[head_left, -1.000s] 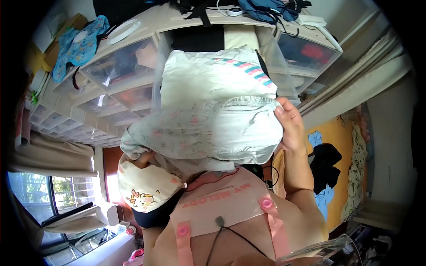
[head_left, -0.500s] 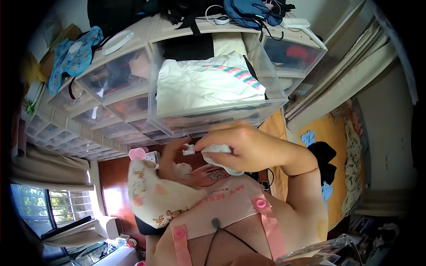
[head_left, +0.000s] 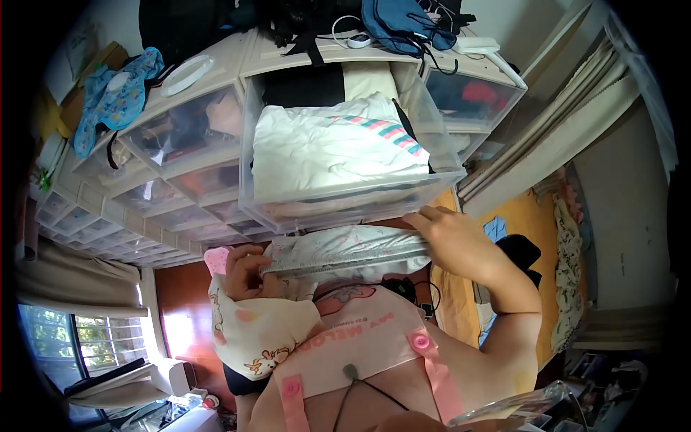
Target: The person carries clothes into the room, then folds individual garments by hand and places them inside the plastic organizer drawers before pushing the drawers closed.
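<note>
A pale garment with a small floral print (head_left: 345, 252) is stretched by its gathered waistband between my two hands, close in front of my body. My left hand (head_left: 248, 273) is closed on its left end, below a patterned cream sleeve (head_left: 266, 327). At the right end, my right hand (head_left: 450, 234) pinches the band. Just beyond the garment, a clear drawer (head_left: 360, 201) is pulled out. Inside it lie a white folded cloth with a striped edge (head_left: 331, 151), a black cloth (head_left: 304, 85) and a cream one (head_left: 369, 81).
More clear drawers (head_left: 187, 129) stand to the left. On the cabinet top are a blue bag (head_left: 396, 25), a white ring (head_left: 188, 75) and a blue patterned cloth (head_left: 115, 97). A curtain (head_left: 554, 115) hangs at right, near dark clothing (head_left: 520, 252) on a yellow surface (head_left: 453, 302).
The floral garment was first held spread over the drawer, then bunched near my chest. Now it is stretched sideways below the drawer front, and my hands have moved apart.
</note>
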Demonstrator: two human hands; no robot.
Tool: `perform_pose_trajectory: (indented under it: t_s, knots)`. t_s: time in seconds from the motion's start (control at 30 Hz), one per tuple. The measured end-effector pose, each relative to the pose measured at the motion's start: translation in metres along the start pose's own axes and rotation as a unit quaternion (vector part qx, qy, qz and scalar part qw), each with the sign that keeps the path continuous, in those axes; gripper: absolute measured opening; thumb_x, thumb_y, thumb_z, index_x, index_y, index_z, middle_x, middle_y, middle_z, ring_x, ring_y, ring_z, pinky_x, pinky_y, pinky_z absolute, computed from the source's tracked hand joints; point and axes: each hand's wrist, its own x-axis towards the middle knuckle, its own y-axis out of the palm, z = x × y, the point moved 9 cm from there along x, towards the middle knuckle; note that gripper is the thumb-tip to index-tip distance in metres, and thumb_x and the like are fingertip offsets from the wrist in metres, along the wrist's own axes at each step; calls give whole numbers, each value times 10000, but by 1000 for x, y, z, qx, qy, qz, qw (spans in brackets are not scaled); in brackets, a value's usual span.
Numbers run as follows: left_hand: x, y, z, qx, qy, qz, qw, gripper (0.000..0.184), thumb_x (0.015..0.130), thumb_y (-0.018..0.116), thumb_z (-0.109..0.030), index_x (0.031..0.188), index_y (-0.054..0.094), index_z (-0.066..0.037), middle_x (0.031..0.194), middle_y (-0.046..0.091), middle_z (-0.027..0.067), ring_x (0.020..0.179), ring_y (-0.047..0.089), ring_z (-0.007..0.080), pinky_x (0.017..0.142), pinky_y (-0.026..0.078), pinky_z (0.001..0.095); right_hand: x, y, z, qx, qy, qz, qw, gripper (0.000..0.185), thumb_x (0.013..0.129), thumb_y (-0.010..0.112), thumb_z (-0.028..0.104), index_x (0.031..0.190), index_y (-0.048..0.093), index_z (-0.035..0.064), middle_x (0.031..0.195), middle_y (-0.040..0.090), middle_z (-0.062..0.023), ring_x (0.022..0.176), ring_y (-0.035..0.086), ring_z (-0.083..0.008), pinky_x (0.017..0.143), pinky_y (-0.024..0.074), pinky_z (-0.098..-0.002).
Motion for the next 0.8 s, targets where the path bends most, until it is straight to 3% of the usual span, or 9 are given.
perform_pose_trajectory:
  t_s: [0.1, 0.17, 0.2, 0.3, 0.4, 0.5, 0.57, 0.77, 0.8]
  knots:
    - [2, 4, -11, 34, 11, 12, 999, 217, 819, 579, 80, 957, 701, -35, 927, 700, 58, 641, 538, 41, 551, 418, 217, -15, -10, -18, 66, -40, 28, 997, 626, 689, 692, -117, 1289, 631, 52, 1238, 666, -142, 1081, 660, -383, 880, 559, -449]
    - [-8, 17, 8, 61, -157, 100, 981, 204, 860, 554, 66, 992, 676, -30, 894, 664, 66, 787, 583, 107, 668, 458, 246, -21, -34, -13, 130, -97, 33, 986, 641, 692, 683, -133, 1301, 633, 60, 1290, 656, -133, 1082, 659, -380, 882, 552, -451]
    - [-20, 21, 19, 74, -240, 144, 957, 198, 881, 542, 59, 1010, 664, -27, 877, 647, 70, 860, 605, 140, 727, 478, 260, -22, -39, -12, 173, -122, 31, 977, 497, 787, 622, -65, 1263, 663, 71, 1196, 704, -116, 1043, 668, -376, 924, 536, -444]
    - [-43, 36, 22, 104, -82, 224, 966, 129, 899, 596, -29, 973, 700, -16, 854, 652, 90, 811, 619, 198, 749, 489, 334, -24, 11, -22, 245, -126, 206, 939, 423, 807, 609, -64, 1207, 687, 52, 1105, 719, -157, 1000, 666, -381, 869, 525, -439]
    - [-41, 66, -1, -78, -48, 411, 907, 153, 895, 686, -142, 948, 729, -4, 854, 685, 105, 783, 626, 251, 752, 493, 379, -24, 60, -11, 303, -150, 292, 895, 322, 902, 585, 57, 1208, 675, 16, 982, 726, -195, 881, 670, -371, 798, 515, -414]
    - [-38, 87, -50, -41, -111, 559, 821, 226, 858, 768, -197, 964, 737, -1, 892, 713, 110, 803, 647, 271, 767, 493, 362, -38, 98, 7, 375, -138, 394, 828, 362, 934, 611, 147, 1264, 639, 1, 956, 729, -195, 852, 685, -325, 758, 520, -402]
    - [-36, 84, -40, -40, -133, 534, 834, 233, 861, 774, -201, 978, 739, -2, 900, 718, 109, 801, 649, 255, 755, 493, 356, -41, 96, 23, 367, -176, 368, 836, 570, 852, 723, 205, 1361, 565, 3, 901, 717, -189, 785, 688, -317, 714, 528, -405]
    - [-44, 51, 19, -30, -260, 389, 883, 285, 881, 809, -223, 1062, 749, -10, 948, 747, 98, 787, 658, 162, 685, 498, 320, -26, 76, -1, 229, -135, 288, 920, 360, 840, 757, 214, 1139, 693, 24, 825, 704, -207, 777, 688, -370, 695, 531, -415]
    - [-44, 47, 24, -29, -280, 364, 888, 295, 885, 815, -226, 1076, 751, -12, 956, 752, 97, 785, 659, 147, 674, 498, 314, -17, 66, -15, 230, -84, 282, 927, 348, 853, 734, 198, 1160, 687, 42, 916, 715, -202, 838, 698, -361, 733, 541, -420]
